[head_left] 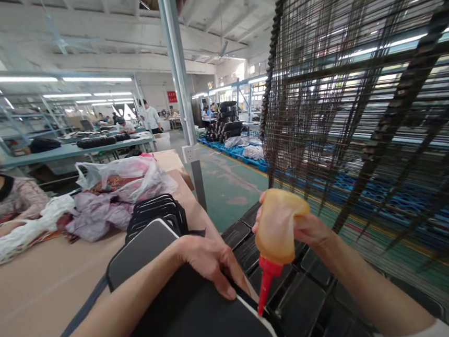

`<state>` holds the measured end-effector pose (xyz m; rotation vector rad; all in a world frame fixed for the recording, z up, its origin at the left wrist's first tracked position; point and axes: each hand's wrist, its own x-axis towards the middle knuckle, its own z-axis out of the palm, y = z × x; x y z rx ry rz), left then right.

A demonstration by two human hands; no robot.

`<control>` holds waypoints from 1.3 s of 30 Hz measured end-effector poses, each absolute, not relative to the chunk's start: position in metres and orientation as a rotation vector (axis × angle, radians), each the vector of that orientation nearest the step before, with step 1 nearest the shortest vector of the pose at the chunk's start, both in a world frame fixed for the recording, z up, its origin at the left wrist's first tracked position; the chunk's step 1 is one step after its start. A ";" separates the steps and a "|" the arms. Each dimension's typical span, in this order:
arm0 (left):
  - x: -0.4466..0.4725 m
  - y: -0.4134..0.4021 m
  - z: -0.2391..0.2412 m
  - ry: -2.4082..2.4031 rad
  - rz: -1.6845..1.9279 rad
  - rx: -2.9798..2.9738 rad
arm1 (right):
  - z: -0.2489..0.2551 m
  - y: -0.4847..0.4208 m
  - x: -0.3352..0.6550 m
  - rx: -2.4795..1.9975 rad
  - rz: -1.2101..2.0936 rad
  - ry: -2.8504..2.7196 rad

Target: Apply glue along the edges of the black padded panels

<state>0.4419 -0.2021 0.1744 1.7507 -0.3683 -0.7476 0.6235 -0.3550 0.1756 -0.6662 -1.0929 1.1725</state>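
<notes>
Hands busy at the near edge of the counter [42, 289]: the left hand [211, 264] curls its fingers over the right edge of a black panel [190, 318], gripping it. The right hand [306, 232] is clenched around an upturned squeeze bottle [279, 226], translucent and amber with what it holds. Its red nozzle [266, 283] points down, the tip at the panel's white-lined rim. Farther along the counter stand a stack of black panels [157, 211] and a clear plastic bag [126, 174] stuffed with pink and patterned fabric. A co-worker [3, 201] sits far left, a wire rack [360, 99] rises at right, and dark trays [299, 298] lie below the bottle.
</notes>
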 end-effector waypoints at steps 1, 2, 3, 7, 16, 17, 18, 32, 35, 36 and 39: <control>0.443 -0.202 0.175 -0.371 -0.749 1.747 | 0.175 -0.354 0.624 -0.658 1.183 -1.096; 0.443 -0.203 0.176 -0.375 -0.752 1.738 | 0.174 -0.353 0.625 -0.650 1.194 -1.099; 0.444 -0.203 0.177 -0.379 -0.752 1.725 | 0.173 -0.352 0.626 -0.640 1.204 -1.101; 0.445 -0.206 0.181 -0.384 -0.758 1.681 | 0.169 -0.349 0.628 -0.598 1.231 -1.108; 0.445 -0.205 0.179 -0.337 -0.741 1.671 | 0.172 -0.347 0.627 -0.584 1.244 -1.109; 0.445 -0.205 0.178 -0.340 -0.736 1.671 | 0.172 -0.346 0.627 -0.587 1.244 -1.108; 0.445 -0.204 0.178 -0.344 -0.729 1.671 | 0.172 -0.346 0.627 -0.591 1.246 -1.107; 0.437 -0.204 0.182 -0.337 -0.705 1.694 | 0.170 -0.349 0.625 -0.620 1.245 -1.097; 0.433 -0.204 0.184 -0.323 -0.684 1.694 | 0.168 -0.352 0.625 -0.649 1.218 -1.073; 0.431 -0.204 0.185 -0.316 -0.673 1.701 | 0.168 -0.353 0.624 -0.658 1.203 -1.066; 0.426 -0.201 0.186 -0.288 -0.645 1.729 | 0.167 -0.359 0.623 -0.683 1.142 -1.040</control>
